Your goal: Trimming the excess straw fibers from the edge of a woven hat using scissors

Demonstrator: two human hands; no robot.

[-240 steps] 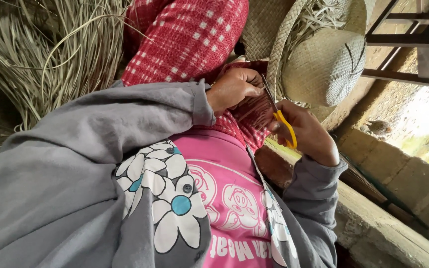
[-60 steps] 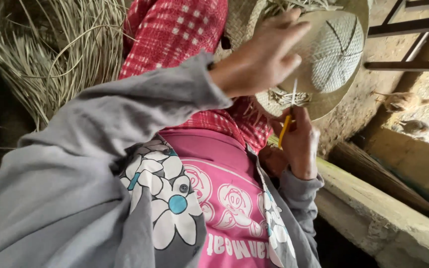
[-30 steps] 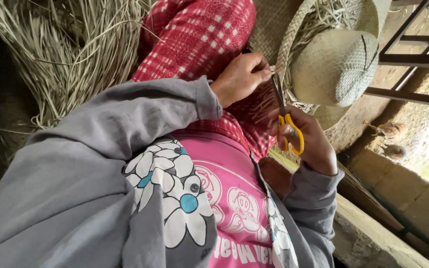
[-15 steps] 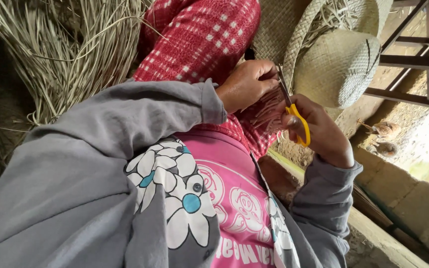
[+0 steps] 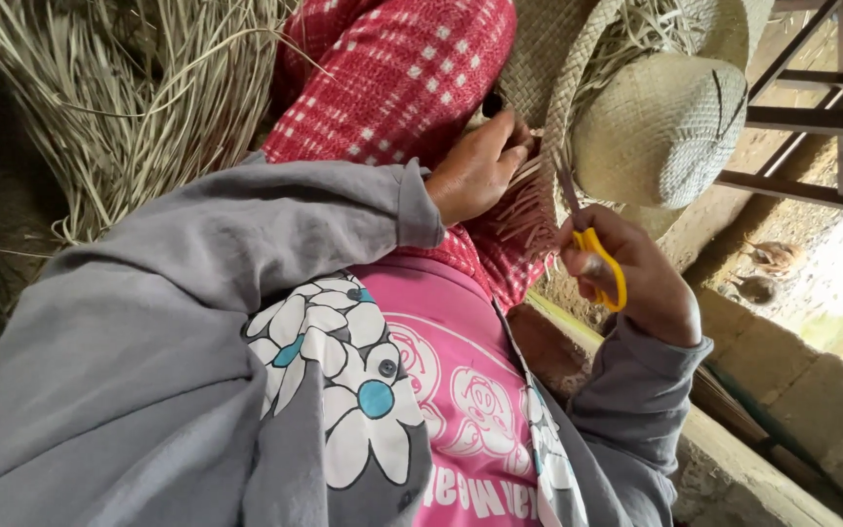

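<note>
Her left hand (image 5: 478, 166) pinches the woven hat's (image 5: 636, 117) frayed brim edge; her right hand (image 5: 626, 273) grips yellow-handled scissors (image 5: 592, 249), blades up at the loose strands.

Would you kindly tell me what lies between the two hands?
In the head view, loose straw ends of the woven straw hat fan between the left hand and right hand.

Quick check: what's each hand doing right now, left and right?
Left hand: closed, pinching the woven straw hat at its frayed brim.
Right hand: closed on the yellow-handled scissors.
</note>
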